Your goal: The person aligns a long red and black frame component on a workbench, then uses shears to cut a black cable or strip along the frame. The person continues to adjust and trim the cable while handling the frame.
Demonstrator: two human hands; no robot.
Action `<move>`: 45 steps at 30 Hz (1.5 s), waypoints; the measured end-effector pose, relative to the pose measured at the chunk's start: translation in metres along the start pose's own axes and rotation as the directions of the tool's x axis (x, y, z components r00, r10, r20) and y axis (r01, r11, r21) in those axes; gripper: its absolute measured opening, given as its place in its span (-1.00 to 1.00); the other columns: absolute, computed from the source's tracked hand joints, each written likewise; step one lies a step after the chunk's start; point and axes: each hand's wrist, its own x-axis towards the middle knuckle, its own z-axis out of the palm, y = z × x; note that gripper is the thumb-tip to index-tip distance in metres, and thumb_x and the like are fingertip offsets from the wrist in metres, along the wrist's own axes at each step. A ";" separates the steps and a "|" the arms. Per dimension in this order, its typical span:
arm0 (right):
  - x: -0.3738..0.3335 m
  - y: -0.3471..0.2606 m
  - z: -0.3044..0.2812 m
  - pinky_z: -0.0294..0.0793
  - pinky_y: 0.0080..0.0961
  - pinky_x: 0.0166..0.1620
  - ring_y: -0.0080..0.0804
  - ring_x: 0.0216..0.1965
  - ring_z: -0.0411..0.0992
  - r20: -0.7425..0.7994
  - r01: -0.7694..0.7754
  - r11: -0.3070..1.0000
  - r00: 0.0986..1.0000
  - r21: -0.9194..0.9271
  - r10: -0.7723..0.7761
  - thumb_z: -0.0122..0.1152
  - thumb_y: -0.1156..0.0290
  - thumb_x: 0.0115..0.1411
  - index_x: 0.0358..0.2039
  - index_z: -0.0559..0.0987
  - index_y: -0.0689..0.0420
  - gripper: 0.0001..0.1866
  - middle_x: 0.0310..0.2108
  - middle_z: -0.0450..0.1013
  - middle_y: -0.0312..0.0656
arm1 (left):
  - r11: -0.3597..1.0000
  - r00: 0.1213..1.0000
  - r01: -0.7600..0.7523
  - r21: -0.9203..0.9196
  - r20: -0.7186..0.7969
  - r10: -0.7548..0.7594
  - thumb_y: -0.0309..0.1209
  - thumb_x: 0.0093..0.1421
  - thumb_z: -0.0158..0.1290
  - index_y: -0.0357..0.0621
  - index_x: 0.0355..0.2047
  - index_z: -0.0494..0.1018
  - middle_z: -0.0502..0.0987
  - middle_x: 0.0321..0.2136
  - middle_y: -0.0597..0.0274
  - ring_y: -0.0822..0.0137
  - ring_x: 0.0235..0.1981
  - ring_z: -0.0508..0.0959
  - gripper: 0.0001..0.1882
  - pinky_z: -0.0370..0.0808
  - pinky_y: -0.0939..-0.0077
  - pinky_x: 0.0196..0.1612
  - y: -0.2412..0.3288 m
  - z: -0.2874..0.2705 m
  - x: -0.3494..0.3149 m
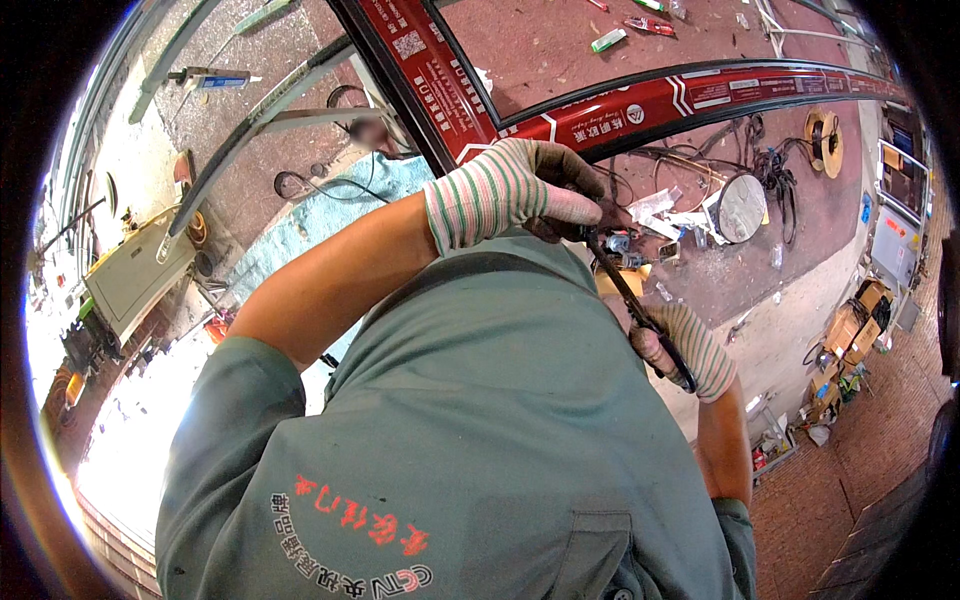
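Note:
Both my hands wear striped gloves with dark, dirty fingers. My left hand (525, 190) is closed, thumb and fingers pinching one end of a thin black rubber strip (622, 284). It is beside the corner of a black metal frame (590, 125) covered in red protective film. Lower and to the right, my right hand (690, 345) is closed around the same strip, whose end curls past its fingers. Between the hands the strip slants down in front of my green shirt. Part of it is hidden by my fingers.
A round grey-white disc (740, 208) lies among black cords and scraps. Further right is a yellow tape roll (824, 142). A light blue cloth (290, 225) covers the floor at left, near a sealant tube (212, 78). Cardboard boxes (855, 325) line the right side.

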 end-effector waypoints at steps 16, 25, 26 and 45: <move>-0.007 -0.006 -0.006 0.30 -0.35 -0.50 -0.34 -0.64 0.30 0.011 0.020 1.000 1.000 -0.012 -0.019 -0.02 -0.40 0.22 -0.54 0.48 0.17 -0.24 -0.71 0.30 -0.21 | 0.998 0.995 0.031 -0.046 0.097 -0.027 -0.35 0.12 0.33 -0.22 -0.03 0.55 0.64 -0.25 0.23 0.42 -0.24 0.62 -0.57 0.59 0.53 -0.16 0.001 0.001 -0.011; -0.012 -0.025 -0.013 0.32 -0.27 -0.46 -0.13 -0.61 0.22 0.061 -0.025 0.999 0.998 0.045 0.022 0.02 -0.28 0.28 -0.52 0.48 0.23 -0.30 -0.67 0.27 -0.08 | 0.991 0.987 -0.001 -0.133 0.159 0.022 -0.40 0.11 0.32 -0.23 -0.04 0.52 0.61 -0.28 0.26 0.40 -0.24 0.61 -0.59 0.58 0.50 -0.13 -0.003 -0.002 -0.007; -0.012 -0.027 -0.015 0.32 -0.26 -0.46 -0.12 -0.60 0.24 0.073 -0.040 0.998 0.997 0.046 0.036 0.02 -0.28 0.28 -0.52 0.49 0.22 -0.30 -0.66 0.28 -0.07 | 0.990 0.988 -0.007 -0.141 0.153 0.029 -0.39 0.11 0.32 -0.23 -0.05 0.52 0.61 -0.28 0.26 0.40 -0.25 0.61 -0.60 0.59 0.50 -0.14 -0.004 -0.002 -0.006; -0.015 -0.032 -0.021 0.35 -0.27 -0.45 -0.14 -0.61 0.27 0.129 -0.096 0.993 0.988 0.065 0.087 0.14 -0.09 0.28 -0.54 0.49 0.24 -0.43 -0.67 0.31 -0.05 | 0.972 0.984 0.037 -0.233 0.177 0.005 -0.41 0.16 0.29 -0.22 -0.08 0.51 0.61 -0.35 0.23 0.36 -0.43 0.65 -0.66 0.63 0.50 -0.35 -0.004 -0.002 -0.007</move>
